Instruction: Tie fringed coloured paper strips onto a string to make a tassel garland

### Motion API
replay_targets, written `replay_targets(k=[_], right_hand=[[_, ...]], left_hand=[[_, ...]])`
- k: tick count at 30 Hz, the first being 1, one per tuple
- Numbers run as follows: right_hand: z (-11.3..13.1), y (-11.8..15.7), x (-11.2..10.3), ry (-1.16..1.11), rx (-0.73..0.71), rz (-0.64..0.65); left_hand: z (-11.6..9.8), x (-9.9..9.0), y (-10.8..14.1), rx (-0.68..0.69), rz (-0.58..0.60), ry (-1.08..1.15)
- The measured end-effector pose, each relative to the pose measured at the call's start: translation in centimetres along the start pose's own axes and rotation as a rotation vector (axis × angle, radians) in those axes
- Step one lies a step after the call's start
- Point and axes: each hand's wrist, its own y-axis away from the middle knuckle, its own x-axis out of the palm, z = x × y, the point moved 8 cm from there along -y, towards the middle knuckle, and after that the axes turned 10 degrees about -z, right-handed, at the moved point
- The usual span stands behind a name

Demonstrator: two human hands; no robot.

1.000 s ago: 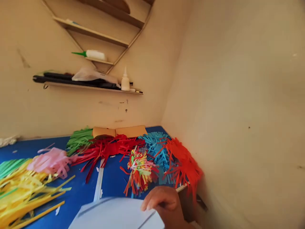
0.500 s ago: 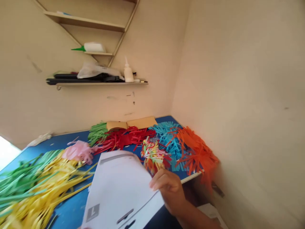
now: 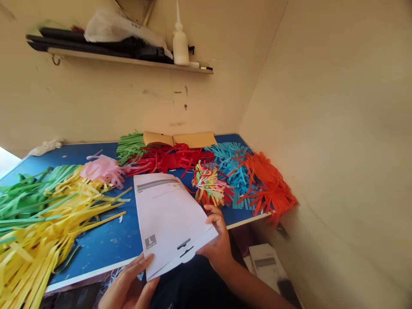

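A flat white cardboard box [image 3: 170, 219] with printed bars, a grey "L" label and hanging slots is tilted over the table's front edge. My left hand [image 3: 130, 281] grips its lower left corner between thumb and fingers. On its right edge, near the lower corner, my right hand [image 3: 217, 238] is closed, fingers curled over the side. Just beyond the box lies a multicoloured bundle of paper strips [image 3: 210, 184] tied with white string. Yellow paper strips [image 3: 54, 227] spread to the left of the box.
Along the blue table [image 3: 96, 238] lie green strips [image 3: 28, 193], a pink bunch [image 3: 104, 169], red strips [image 3: 170, 159], light-blue strips [image 3: 231, 163] and orange strips [image 3: 267, 184]. Brown card [image 3: 195, 140] rests at the back. A wall shelf [image 3: 128, 59] holds a white bottle [image 3: 180, 45]. White boxes [image 3: 265, 262] stand below right.
The view has tipped downward, so the shelf sits higher. My left hand has come into view on the box's lower left corner, and the slotted end now shows fully.
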Motion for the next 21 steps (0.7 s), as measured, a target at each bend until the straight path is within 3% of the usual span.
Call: replay_targets(k=[7,14,21], right_hand=[[-2.4,2.3,1.6,-0.293,0.427,-0.081],[-2.3,2.7,1.9,-0.356,0.520,-0.196],[-1.7,2.9,2.5,-0.392,0.576,-0.179]], left_hand=[[0.8,1.0,1.6,0.048,-0.054,-0.008],[0.7,2.2,1.8,0.036,0.038,0.058],[2.5,2.5,3.3,-0.156,0.024,0.101]])
